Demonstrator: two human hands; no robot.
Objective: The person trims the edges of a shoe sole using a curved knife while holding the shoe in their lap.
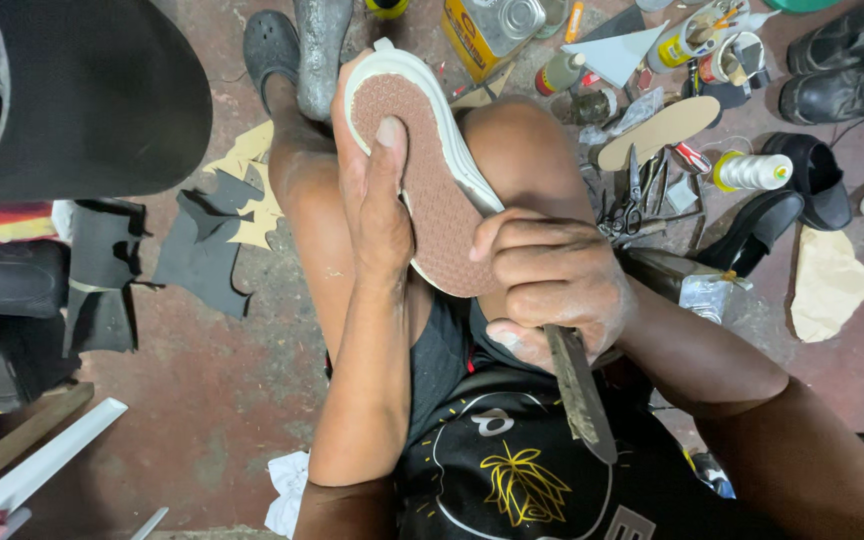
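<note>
Shoe (432, 180) sole-up between left hand (377, 215) and knife-gripping right hand (552, 285)

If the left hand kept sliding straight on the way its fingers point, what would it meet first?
The left hand lies on the brown sole of the shoe, fingers pointing toward the toe end. Going straight on, it would pass the white sole rim, then probably meet the grey foot-shaped form just beyond, though depth is unclear.

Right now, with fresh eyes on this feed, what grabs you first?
The shoe at centre, its brown waffle sole up, is pressed down by the left hand against the knees. The right hand grips a worn flat blade pointing toward the person's chest. To the right, scissors and glue bottles litter the floor.
</note>
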